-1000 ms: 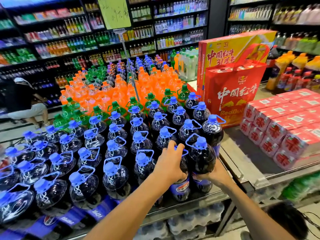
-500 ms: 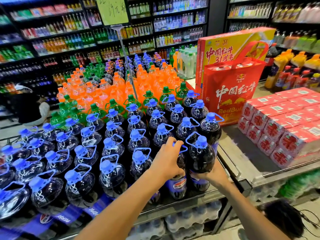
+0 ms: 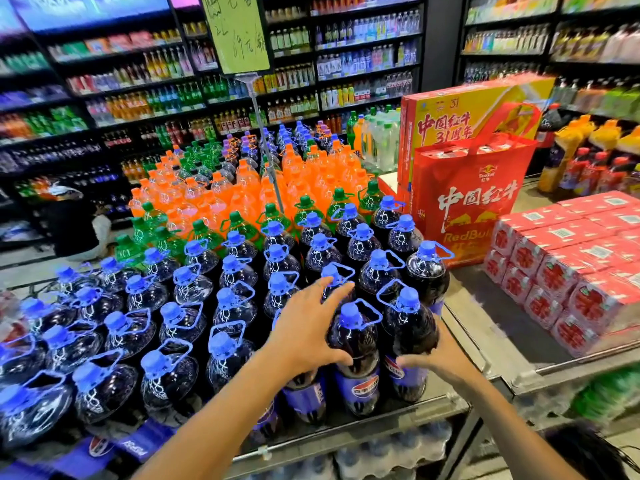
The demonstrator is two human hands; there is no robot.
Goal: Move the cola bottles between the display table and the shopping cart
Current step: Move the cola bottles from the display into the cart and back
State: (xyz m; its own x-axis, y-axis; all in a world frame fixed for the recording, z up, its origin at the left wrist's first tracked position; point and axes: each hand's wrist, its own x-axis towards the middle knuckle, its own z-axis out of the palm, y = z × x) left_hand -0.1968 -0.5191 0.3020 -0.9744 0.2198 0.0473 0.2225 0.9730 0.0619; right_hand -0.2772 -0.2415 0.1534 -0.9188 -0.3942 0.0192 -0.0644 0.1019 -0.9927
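Several large cola bottles with blue caps and loop handles fill the front of the display table (image 3: 349, 433). My left hand (image 3: 308, 329) hovers with spread, straight fingers beside a front-row cola bottle (image 3: 355, 344); its thumb touches that bottle's shoulder. My right hand (image 3: 438, 358) wraps round the waist of the front-right corner cola bottle (image 3: 408, 323), which stands at the table's edge. The shopping cart is out of view.
Orange and green soda bottles (image 3: 242, 199) stand behind the colas around a price-sign pole (image 3: 268, 150). A red Red Bull bag (image 3: 474, 199) and red drink cartons (image 3: 568, 265) sit on the right-hand table. A person (image 3: 74, 226) crouches far left by the drink shelves.
My left hand has let go of the blue cap it was gripping and opened, sliding left off the bottle's top. My right hand stays on the corner bottle.
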